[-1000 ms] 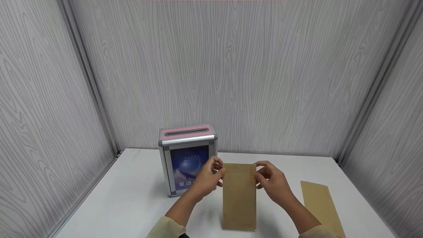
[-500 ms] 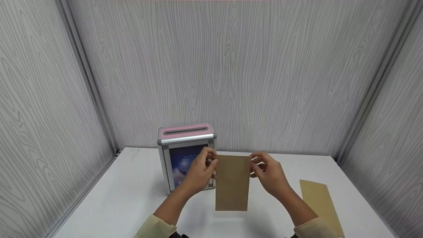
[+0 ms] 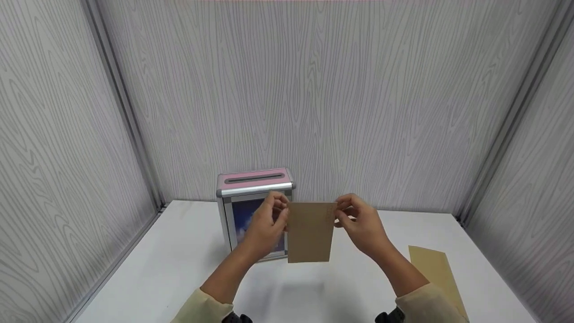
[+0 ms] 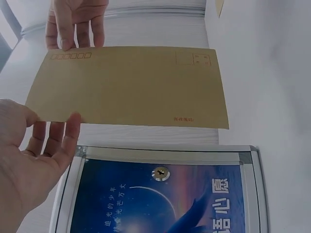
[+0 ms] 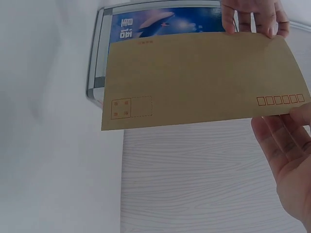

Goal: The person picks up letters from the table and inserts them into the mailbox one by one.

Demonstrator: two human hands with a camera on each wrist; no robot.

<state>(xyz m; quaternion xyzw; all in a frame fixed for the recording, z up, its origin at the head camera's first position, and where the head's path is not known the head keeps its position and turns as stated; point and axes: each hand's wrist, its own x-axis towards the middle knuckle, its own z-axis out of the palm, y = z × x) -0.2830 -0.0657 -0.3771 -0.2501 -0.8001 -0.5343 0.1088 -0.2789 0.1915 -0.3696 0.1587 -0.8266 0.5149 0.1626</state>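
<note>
While left hand [image 3: 265, 228] and right hand [image 3: 365, 226] pinch one envelope [image 3: 309, 234] by opposite edges, even tension should prevent buckling.

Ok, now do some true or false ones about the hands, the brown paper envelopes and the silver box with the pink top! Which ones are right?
1. The left hand and right hand both hold one rectangular brown paper envelope. True.
2. The silver-framed box with a pink top stands upright on the white table. True.
3. The held envelope is inside the box. False: it is up in the air, outside it.
4. A second brown paper envelope lies on top of the box. False: it lies on the table, at the person's right.
5. The row of small printed squares is blue. False: it is red.
6. A round silver lock is on the box's front. True.
</note>
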